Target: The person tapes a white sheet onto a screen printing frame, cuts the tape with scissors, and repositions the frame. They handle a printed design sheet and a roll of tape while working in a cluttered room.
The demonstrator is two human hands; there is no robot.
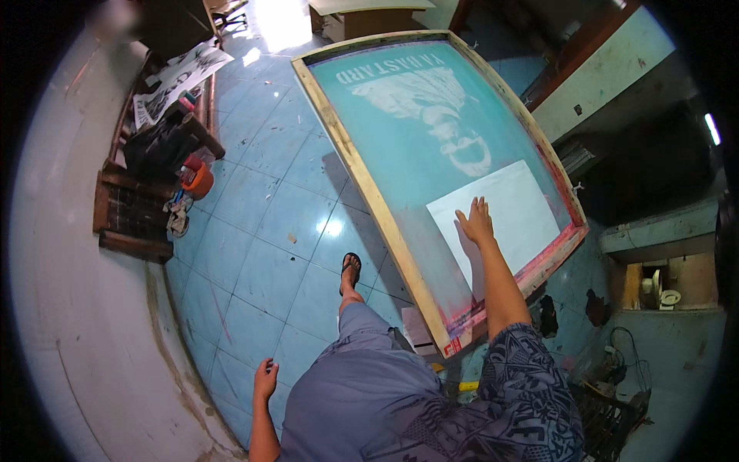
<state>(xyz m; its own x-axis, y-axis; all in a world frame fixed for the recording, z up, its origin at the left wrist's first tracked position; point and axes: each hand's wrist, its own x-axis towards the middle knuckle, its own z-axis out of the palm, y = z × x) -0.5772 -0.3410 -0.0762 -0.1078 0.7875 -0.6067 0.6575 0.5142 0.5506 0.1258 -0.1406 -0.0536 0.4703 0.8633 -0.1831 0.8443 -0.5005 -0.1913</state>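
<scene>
the right hand (477,222), open and gripping nothing, is nearer, over the left part of a white sheet (525,219) at the near end of a framed teal screen (392,150), long axis running far-left to near-right; the left hand (265,379) hangs well apart, loosely curled, seemingly empty.

We see room for the left hand (266,377) to pass above the blue tiled floor (262,223), between the off-white wall (69,254) and the large rectangular wooden frame (369,189). Farther ahead, the dark brown wooden bench (138,244) and the orange round container (198,182) make this passage narrower. For the right hand (477,222), we find free way forward over the teal mesh (362,115), bordered by the frame.
</scene>
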